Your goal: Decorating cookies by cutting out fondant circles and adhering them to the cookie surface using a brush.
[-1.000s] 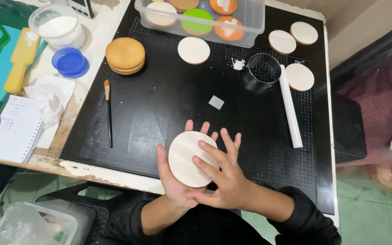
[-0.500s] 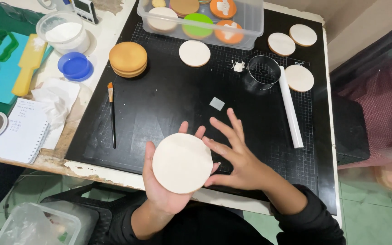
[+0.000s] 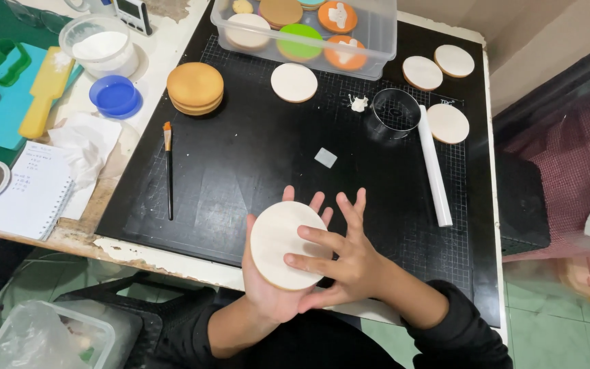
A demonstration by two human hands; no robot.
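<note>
Left hand (image 3: 271, 287): palm up, above the near edge of the black mat (image 3: 240, 157), fingers spread flat under a round white-topped cookie (image 3: 283, 243), cradling it rather than clamping it.
Right hand (image 3: 343, 263): fingers open and splayed, two fingertips resting on the cookie's right part, gripping nothing.
Cookie: held in the air over the mat's near edge, white face up, slightly tilted.
Brush (image 3: 168, 167): lying on the mat, left of the hands, well apart.
White rolling pin (image 3: 434, 167): lying lengthwise on the mat's right part.
Ring cutter (image 3: 395, 113): just beside the pin's far end.
Stack of plain brown cookies (image 3: 194, 87): at the mat's far left corner.
Clear tub (image 3: 308, 31): at the desk's far edge, holding iced cookies in several colours.
Small grey square (image 3: 325, 158): on the mat, beyond the hands.
</note>
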